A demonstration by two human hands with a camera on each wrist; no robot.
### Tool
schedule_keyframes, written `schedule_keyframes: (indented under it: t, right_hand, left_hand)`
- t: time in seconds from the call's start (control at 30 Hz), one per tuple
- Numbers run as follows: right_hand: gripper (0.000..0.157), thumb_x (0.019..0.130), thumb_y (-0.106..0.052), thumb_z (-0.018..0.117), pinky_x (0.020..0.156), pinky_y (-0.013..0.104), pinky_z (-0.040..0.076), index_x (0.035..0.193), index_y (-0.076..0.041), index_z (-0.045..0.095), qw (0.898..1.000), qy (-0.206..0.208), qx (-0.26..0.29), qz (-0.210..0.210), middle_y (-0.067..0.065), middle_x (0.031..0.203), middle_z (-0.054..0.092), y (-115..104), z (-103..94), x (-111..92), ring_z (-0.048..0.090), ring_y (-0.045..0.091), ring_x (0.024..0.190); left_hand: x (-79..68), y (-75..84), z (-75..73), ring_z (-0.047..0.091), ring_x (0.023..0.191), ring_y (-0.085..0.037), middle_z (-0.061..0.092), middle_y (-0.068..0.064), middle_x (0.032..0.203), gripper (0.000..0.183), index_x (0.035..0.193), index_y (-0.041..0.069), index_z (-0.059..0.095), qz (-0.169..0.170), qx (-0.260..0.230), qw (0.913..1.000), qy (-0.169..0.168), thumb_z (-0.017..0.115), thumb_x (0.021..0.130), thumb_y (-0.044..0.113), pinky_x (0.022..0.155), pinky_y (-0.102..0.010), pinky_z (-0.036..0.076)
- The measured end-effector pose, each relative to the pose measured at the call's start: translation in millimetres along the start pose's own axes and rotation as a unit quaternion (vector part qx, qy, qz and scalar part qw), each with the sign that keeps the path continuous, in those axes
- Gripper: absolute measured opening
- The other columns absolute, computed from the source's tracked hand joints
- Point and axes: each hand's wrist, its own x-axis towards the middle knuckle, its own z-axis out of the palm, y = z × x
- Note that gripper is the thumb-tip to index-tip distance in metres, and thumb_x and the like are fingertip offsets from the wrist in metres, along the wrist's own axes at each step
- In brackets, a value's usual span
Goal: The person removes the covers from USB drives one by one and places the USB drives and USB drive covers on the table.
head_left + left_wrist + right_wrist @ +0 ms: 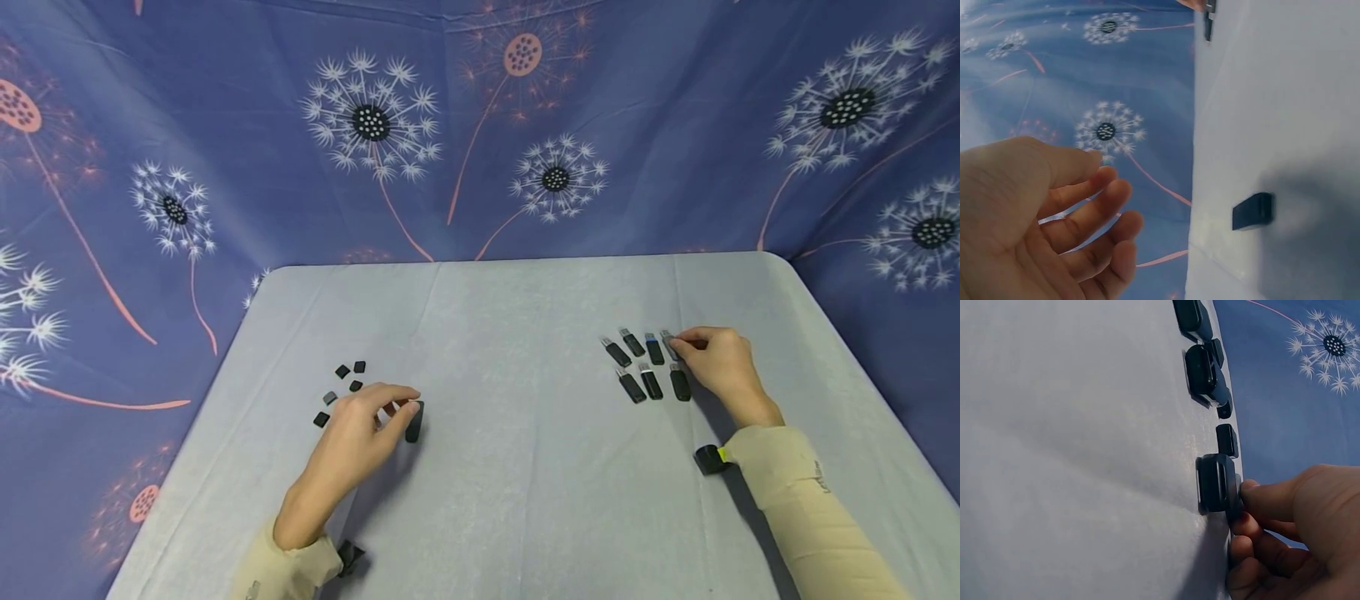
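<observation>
My right hand (722, 371) pinches a grey USB flash drive (667, 340) at the far right of the group on the table. In the right wrist view, the thumb and fingertips hold its edge behind a black USB flash drive (1215, 483). Several more black USB flash drives (618, 352) lie in two rows beside it, metal plugs pointing away. My left hand (356, 429) hovers with loosely bent fingers by a lone black USB flash drive (413, 423). The left wrist view shows that drive (1252, 212) apart from the fingers, which hold nothing.
Several small caps (342, 371), mostly black with one grey, lie scattered beyond and left of the left hand. A pale cloth covers the table (517, 350). Blue dandelion-print fabric (465, 125) rises behind its far edge and at both sides.
</observation>
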Motion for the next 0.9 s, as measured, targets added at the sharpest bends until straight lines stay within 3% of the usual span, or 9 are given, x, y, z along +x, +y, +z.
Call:
schedule_keyframes:
  t: [0.2, 0.43, 0.9]
  right_hand:
    - [0.027, 0.098, -0.021, 0.072, 0.068, 0.041, 0.052, 0.104, 0.005, 0.076, 1.000, -0.001, 0.001, 0.001, 0.026, 0.099, 0.075, 0.1, -0.8, -1.2, 0.070, 0.041, 0.090]
    - [0.028, 0.099, -0.021, 0.070, 0.075, 0.054, 0.056, 0.107, 0.005, 0.076, 1.000, -0.006, 0.003, 0.006, 0.028, 0.103, 0.074, -2.0, -0.3, -2.4, 0.069, 0.044, 0.093]
    - [0.027, 0.099, -0.020, 0.070, 0.076, 0.054, 0.055, 0.107, 0.005, 0.075, 1.000, -0.002, 0.002, 0.009, 0.028, 0.103, 0.074, -2.1, 1.3, -2.0, 0.069, 0.045, 0.093]
  left_hand:
    - [1.2, 6.1, -4.2, 0.064, 0.080, -0.006, 0.077, 0.005, 0.101, 0.014, 0.109, 0.017, 0.080, 0.011, -0.021, 0.9996, 0.017, 0.074, 0.096, 0.014, 0.065, -0.029, 0.056]
    - [0.4, 11.9, -6.6, 0.064, 0.083, -0.004, 0.076, 0.006, 0.102, 0.014, 0.110, 0.018, 0.079, 0.007, -0.031, 0.9993, 0.021, 0.073, 0.097, 0.017, 0.067, -0.030, 0.057]
    - [0.0, 18.5, -7.5, 0.065, 0.086, -0.003, 0.075, 0.009, 0.104, 0.014, 0.111, 0.020, 0.079, 0.007, -0.042, 0.9990, 0.016, 0.073, 0.098, 0.020, 0.069, -0.033, 0.059]
